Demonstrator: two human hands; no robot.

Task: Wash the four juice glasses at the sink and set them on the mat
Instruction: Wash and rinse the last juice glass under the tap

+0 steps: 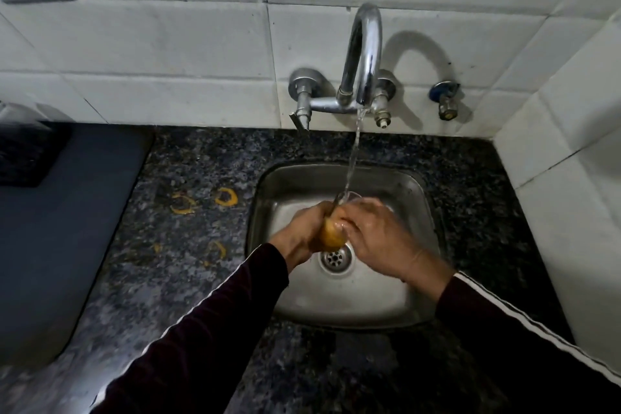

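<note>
A clear juice glass [332,236] with orange juice residue at its base is tilted over the steel sink [424,202], its rim under the water stream [353,158]. My left hand [306,225] grips the glass from the left near its base. From the right, my right hand [376,237] wraps its fingers around the upper part of the glass. The hands hide most of the glass. A dark blue-grey mat [67,239] lies on the counter at the left with nothing on the part I see.
The chrome wall faucet [364,54] runs above the sink, with the drain [336,259] just below my hands. Orange juice rings [183,204] mark the speckled granite counter between mat and sink. A dark object [23,155] sits at the mat's far left corner. A tiled wall closes the right side.
</note>
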